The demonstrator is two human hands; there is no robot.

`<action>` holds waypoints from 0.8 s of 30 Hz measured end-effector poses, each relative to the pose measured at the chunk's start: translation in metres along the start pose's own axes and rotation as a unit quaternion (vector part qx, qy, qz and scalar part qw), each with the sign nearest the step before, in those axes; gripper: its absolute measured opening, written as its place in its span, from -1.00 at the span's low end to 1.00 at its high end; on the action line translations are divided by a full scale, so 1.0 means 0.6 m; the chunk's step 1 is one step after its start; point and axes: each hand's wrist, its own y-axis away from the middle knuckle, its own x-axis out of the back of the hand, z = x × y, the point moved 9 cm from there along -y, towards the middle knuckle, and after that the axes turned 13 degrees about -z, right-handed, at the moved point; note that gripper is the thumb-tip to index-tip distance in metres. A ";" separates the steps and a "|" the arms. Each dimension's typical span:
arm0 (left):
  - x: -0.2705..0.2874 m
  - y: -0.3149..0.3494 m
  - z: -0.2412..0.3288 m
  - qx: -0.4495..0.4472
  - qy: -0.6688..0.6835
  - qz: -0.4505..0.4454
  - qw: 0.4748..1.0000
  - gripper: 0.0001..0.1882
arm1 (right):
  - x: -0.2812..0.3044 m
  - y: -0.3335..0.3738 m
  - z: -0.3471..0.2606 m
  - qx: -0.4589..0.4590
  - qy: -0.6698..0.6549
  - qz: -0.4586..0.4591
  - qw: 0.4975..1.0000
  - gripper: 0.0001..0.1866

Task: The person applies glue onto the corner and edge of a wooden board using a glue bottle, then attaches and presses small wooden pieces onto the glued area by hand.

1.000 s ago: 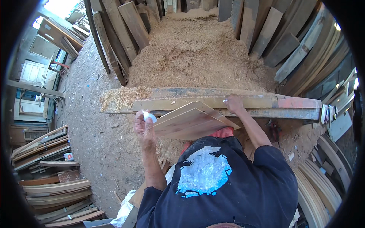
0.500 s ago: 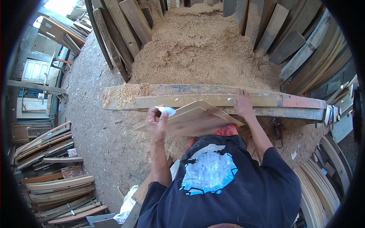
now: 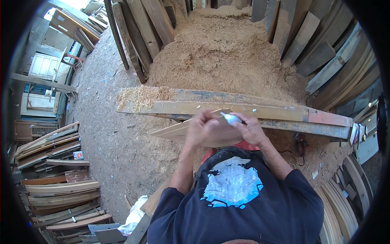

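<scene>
Head: hands (image 3: 227,126) apparently grip bottle (image 3: 232,118).

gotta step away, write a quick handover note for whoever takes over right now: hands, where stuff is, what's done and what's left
Left hand: closed around the near end of the small white-and-blue bottle, over the thin wooden pieces.
Right hand: fingers on the bottle's other end; whether it is opening or steadying it cannot be told.
Things: the thin pieces lie under both hands, in front of the long plank, with the sawdust heap behind.
Done: bottle in hand, pieces in place.
Left: nothing visibly applied to the wood yet.
</scene>
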 end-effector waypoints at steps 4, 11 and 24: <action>0.164 -0.076 -0.023 0.009 -0.317 0.118 0.941 -0.85 | 0.042 0.011 0.028 -0.042 -0.063 0.040 0.996 -0.62; 0.158 -0.181 -0.240 0.165 -0.536 -0.176 0.809 -0.80 | 0.072 0.026 0.031 -0.034 -0.171 0.093 0.980 -0.61; 0.137 -0.167 -0.246 0.035 -0.504 -0.171 0.846 -0.81 | 0.097 0.023 0.033 -0.048 -0.122 0.122 0.984 -0.62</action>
